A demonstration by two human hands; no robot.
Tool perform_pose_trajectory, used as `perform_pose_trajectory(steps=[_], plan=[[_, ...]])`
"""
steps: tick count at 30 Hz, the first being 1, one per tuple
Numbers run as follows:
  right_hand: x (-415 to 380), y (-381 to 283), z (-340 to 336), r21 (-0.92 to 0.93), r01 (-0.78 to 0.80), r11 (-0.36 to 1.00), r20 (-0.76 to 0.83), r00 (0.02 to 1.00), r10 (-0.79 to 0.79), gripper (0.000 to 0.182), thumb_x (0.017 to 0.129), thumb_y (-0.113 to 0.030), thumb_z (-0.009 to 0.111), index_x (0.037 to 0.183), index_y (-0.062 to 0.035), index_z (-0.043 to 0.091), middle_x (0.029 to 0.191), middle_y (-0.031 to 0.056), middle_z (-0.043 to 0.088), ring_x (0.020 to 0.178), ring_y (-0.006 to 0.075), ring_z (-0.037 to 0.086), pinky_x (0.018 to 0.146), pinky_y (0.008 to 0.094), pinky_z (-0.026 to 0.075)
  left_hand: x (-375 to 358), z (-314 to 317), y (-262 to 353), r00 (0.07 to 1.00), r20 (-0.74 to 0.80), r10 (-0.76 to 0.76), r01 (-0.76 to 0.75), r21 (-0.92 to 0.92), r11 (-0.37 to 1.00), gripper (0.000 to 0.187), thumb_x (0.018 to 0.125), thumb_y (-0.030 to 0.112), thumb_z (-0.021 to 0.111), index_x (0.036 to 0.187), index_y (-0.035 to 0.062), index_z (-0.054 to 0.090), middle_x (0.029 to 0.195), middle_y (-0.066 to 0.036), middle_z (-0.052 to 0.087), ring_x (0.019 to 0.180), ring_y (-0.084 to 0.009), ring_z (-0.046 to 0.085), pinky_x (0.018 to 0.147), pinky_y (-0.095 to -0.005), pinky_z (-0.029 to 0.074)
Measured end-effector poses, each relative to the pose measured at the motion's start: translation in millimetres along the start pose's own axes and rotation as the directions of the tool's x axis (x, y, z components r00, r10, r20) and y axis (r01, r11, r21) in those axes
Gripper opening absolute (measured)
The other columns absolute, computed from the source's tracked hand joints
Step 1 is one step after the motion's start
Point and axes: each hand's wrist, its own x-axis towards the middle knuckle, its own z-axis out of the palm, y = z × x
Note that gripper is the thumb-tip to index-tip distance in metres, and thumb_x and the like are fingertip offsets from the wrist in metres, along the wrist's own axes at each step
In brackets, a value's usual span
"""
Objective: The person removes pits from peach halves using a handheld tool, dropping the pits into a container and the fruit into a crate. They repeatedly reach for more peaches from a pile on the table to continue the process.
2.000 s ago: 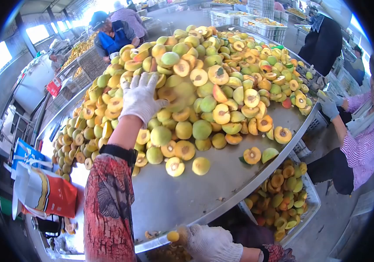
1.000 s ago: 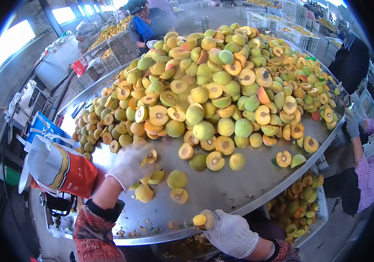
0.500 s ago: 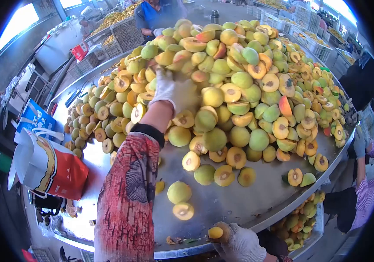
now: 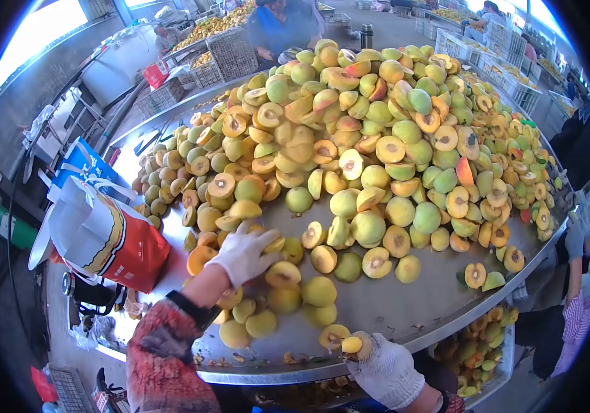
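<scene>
Metal bench (image 4: pixel 395 316) carries halved fruit (image 4: pixel 458 202) ahead of the hands, apparently within easy reach; left hand (image 4: pixel 245 255), fingers spread, touches fruit; right hand (image 4: pixel 386 370) grasps a yellow-ended object (image 4: pixel 352 345).

The left hand (image 4: pixel 243 256) wears a whitish fabric glove; the right hand (image 4: pixel 386 372) wears a similar one in coarse knit. The left sleeve (image 4: pixel 167 359) is red, mottled with dark patches, and ends in a wide black cuff (image 4: pixel 191 310). The right sleeve (image 4: pixel 455 404), barely visible, shows dark edging and reddish patterned fabric.
</scene>
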Motion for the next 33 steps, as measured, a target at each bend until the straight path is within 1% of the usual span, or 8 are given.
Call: perform_pose_trajectory(steps=[4,6,8,13,18,26,29,33], plan=[[14.3,-4.0,-2.4,-0.122,0.028,0.992,0.055,0.998,-0.021,0.03,0.079,-0.023,0.066,0.102,-0.0058,0.058,0.079,0.0117,0.058,0.065,0.0305,0.062,0.053,0.039,0.051,-37.8,-35.4,-24.7,0.963,0.222,0.152,-0.12,-0.151,0.981,0.048,0.084,0.041,0.064,0.123,0.0134,0.059,0.115,-0.015,0.062,0.112,-0.0337,0.054,0.094,-0.0401,0.046],[14.8,-2.3,2.5,-0.174,0.007,0.985,0.069,0.998,0.006,0.03,0.079,-0.023,0.066,0.102,-0.0059,0.057,0.08,0.0128,0.059,0.067,0.0315,0.062,0.055,0.0399,0.051,-22.0,-65.8,-25.2,0.995,0.078,-0.067,0.092,-0.396,0.914,0.048,0.079,0.032,0.071,0.12,0.0084,0.061,0.114,-0.017,0.062,0.107,-0.034,0.059,0.094,-0.0375,0.046],[13.9,-0.6,6.9,-0.06,0.0,0.998,0.048,0.999,0.003,0.038,0.079,-0.018,0.065,0.112,-0.0035,0.053,0.085,0.016,0.058,0.066,0.0342,0.06,0.055,0.0416,0.05,19.4,-70.8,-52.4,0.948,-0.312,0.056,-0.061,-0.007,0.998,0.056,0.078,0.033,0.071,0.126,0.0094,0.055,0.121,-0.016,0.058,0.111,-0.0349,0.056,0.092,-0.0402,0.046],[23.0,2.6,9.3,0.058,-0.036,0.998,0.016,0.999,0.035,0.043,0.078,-0.015,0.066,0.116,-0.0017,0.051,0.088,0.0179,0.058,0.068,0.0367,0.059,0.055,0.043,0.049,143.2,-69.3,-86.2,0.893,-0.424,-0.153,0.197,0.064,0.978,0.063,0.083,0.046,0.065,0.133,0.0095,0.05,0.128,-0.015,0.056,0.117,-0.0347,0.053,0.097,-0.0409,0.044],[32.7,5.2,0.5,0.091,-0.151,0.984,0.117,0.983,0.14,0.042,0.076,-0.014,0.066,0.114,-0.0033,0.052,0.085,0.0171,0.058,0.067,0.0377,0.059,0.055,0.0436,0.049,221.6,-39.4,-117.0,0.78,-0.313,-0.542,0.318,-0.548,0.774,0.078,0.073,0.063,0.067,0.12,0.0008,0.054,0.119,-0.024,0.059,0.113,-0.0341,0.057,0.094,-0.0401,0.045],[28.7,4.3,0.0,0.13,-0.132,0.983,0.156,0.982,0.111,0.037,0.074,-0.012,0.066,0.108,-0.0053,0.054,0.083,0.0161,0.057,0.067,0.0367,0.059,0.056,0.0437,0.049,210.5,-33.7,-134.1,0.871,-0.303,-0.386,0.348,-0.173,0.921,0.068,0.071,0.049,0.072,0.121,0.0049,0.06,0.121,-0.021,0.057,0.11,-0.0328,0.058,0.093,-0.0385,0.046],[25.7,1.1,0.8,0.141,-0.093,0.986,0.12,0.99,0.076,0.036,0.074,-0.013,0.067,0.108,-0.0054,0.054,0.083,0.016,0.058,0.067,0.0366,0.059,0.056,0.0434,0.05,189.8,-18.2,-152.4,0.926,-0.162,-0.341,0.216,-0.513,0.831,0.053,0.073,0.042,0.072,0.111,0.0059,0.065,0.1,-0.019,0.068,0.093,-0.0302,0.065,0.084,-0.0357,0.05],[22.2,3.0,3.4,0.132,-0.048,0.99,0.083,0.996,0.037,0.036,0.075,-0.014,0.068,0.107,-0.0054,0.055,0.083,0.016,0.058,0.067,0.036,0.06,0.057,0.043,0.05,142.8,-35.3,-113.1,0.964,0.066,-0.258,0.261,-0.427,0.866,0.048,0.071,0.042,0.073,0.1,0.0052,0.067,0.094,-0.017,0.068,0.09,-0.0291,0.065,0.079,-0.0363,0.05]])
